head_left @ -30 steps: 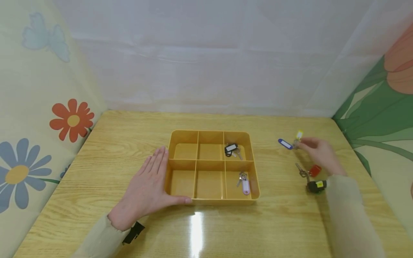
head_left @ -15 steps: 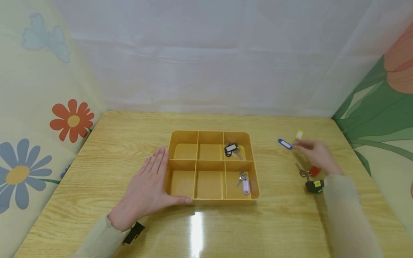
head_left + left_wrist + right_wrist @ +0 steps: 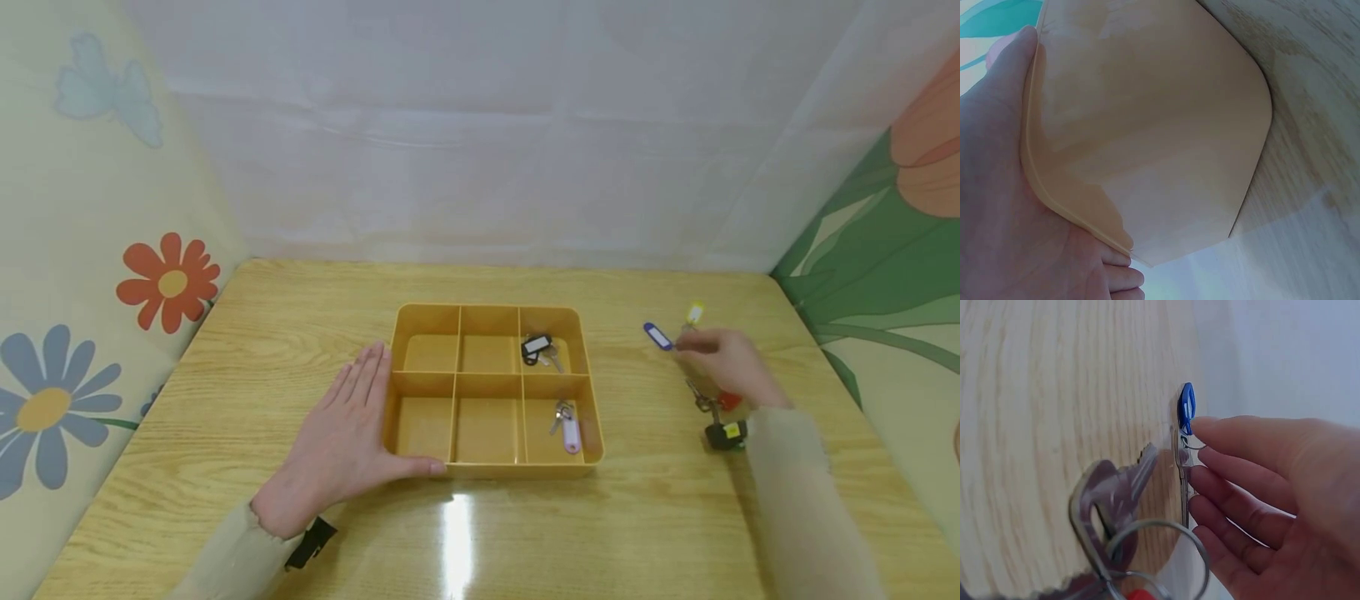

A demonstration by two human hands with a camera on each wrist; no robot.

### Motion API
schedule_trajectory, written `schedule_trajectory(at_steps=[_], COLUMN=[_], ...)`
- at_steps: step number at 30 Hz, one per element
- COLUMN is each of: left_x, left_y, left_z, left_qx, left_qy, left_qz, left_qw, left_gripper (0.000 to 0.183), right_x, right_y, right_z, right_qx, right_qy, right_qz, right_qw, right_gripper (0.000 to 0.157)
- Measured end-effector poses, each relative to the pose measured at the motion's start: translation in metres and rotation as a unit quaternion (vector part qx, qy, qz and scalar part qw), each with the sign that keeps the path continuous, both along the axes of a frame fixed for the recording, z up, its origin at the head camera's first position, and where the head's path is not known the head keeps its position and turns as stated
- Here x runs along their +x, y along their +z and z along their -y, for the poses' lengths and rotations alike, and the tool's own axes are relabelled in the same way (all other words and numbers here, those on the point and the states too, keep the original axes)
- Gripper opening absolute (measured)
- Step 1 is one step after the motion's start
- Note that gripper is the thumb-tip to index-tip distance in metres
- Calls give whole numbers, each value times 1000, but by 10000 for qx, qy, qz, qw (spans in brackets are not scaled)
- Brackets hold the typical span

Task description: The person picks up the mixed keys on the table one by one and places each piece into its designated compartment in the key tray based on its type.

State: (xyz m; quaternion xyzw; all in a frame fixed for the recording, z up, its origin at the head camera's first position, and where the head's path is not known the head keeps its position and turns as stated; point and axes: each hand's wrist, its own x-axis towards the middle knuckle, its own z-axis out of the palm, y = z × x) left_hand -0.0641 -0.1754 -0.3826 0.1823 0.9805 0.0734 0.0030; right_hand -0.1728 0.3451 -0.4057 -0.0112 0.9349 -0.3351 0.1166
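Right fingers (image 3: 1247, 434) at the blue tag (image 3: 1188, 406)

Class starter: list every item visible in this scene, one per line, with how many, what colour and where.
Table: one, light wood, under everything
Divided box: one, yellow-orange, mid-table
Black-tagged keys: one set, box's far-right compartment
Lilac-tagged keys: one set, box's near-right compartment
Blue key tag: one, right of box
Yellow key tag: one, beyond right hand
Red-tagged keys: one set, partly hidden near right wrist
Backdrop: one, white, behind table
Floral panels: two, cream-based, left and right
Wrist devices: two, black, one per wrist
Sleeves: two, pale beige, both arms
Left hand: one, against box's left side
Right hand: one, fingers at blue key tag
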Motion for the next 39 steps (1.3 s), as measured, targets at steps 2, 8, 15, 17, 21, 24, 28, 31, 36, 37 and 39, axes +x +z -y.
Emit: schedule_trajectory(at_steps=[2,8,15,17,21,24,28,31,36,37,39], left_x=[0,0,0,0,0,-1,-1,-1,-2,-2,-2], left_y=[0,-1,-2,-2,-2,-3,-3,-3,-3,-3,-3], left_z=[0,0,0,0,1,1,1,1,1,1,1], left_qx=[3,-9,-4,-8,-2,1,-4,-3,-17,-20,-24], left_qy=[5,15,17,10,-10,-17,-21,-25,-20,-18,-18], left_qz=[6,12,12,13,-14,-26,-30,-44,-14,-4,7], left_qw=[10000,10000,10000,10000,10000,10000,10000,10000,10000,10000,10000], left_gripper=[148,149,149,148,148,148,148,148,148,148,148], right_x=[1,2,3,3,2,2,1,1,0,0,0], right_y=[-1,-3,-6,-7,-8,-9,-10,-11,-13,-13,-13], right_z=[1,2,3,3,3,2,2,1,-1,-1,-1], right_qx=[-3,124,174,166,235,293,320,309,312,322,314], right_qy=[2,26,21,-28,-84,-115,-171,-185,-195,-194,-189], right_qz=[-19,-111,-228,-227,-225,-210,-158,-161,-246,-260,-304], right_qw=[10000,9999,9996,9996,9994,9993,9992,9992,9990,9990,9989], right_gripper=[51,46,44,44,46,47,48,48,42,41,40])
